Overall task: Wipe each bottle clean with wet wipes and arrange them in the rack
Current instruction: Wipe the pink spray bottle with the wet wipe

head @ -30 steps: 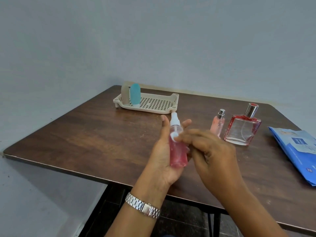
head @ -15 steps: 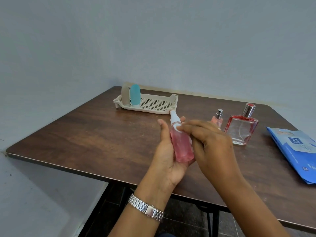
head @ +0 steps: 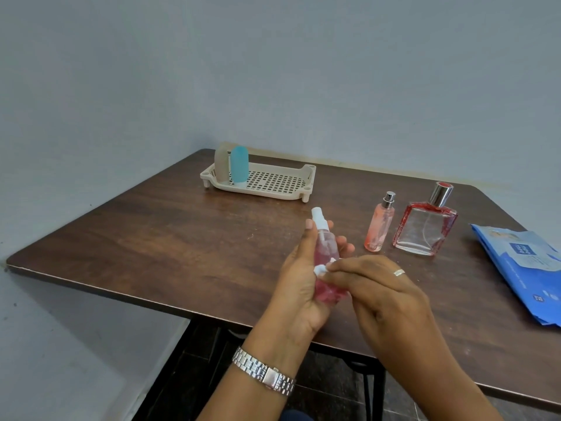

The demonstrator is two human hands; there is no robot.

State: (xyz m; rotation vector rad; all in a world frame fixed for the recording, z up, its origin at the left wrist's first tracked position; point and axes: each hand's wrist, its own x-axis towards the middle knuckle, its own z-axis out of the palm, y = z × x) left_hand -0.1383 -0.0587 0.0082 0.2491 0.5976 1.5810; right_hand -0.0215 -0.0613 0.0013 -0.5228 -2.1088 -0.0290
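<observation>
Just above the near edge of the table (head: 151, 238), a person's left hand (head: 300, 284) curls round a pink spray bottle (head: 326, 253) to steady it while the right hand (head: 379, 287) pinches a small wet wipe (head: 321, 269) against its side, with bare tabletop leading to the far rack (head: 273, 189), whose right half stands open beside a beige bottle (head: 221, 162) and a blue bottle (head: 239, 164).

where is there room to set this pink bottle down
In the rack, the grid is bare from the teal bottle to the right wall. The table is bare left of the left hand, up to the rack. Crowded on the right: slim perfume bottle, square perfume bottle, wipes pack.
</observation>
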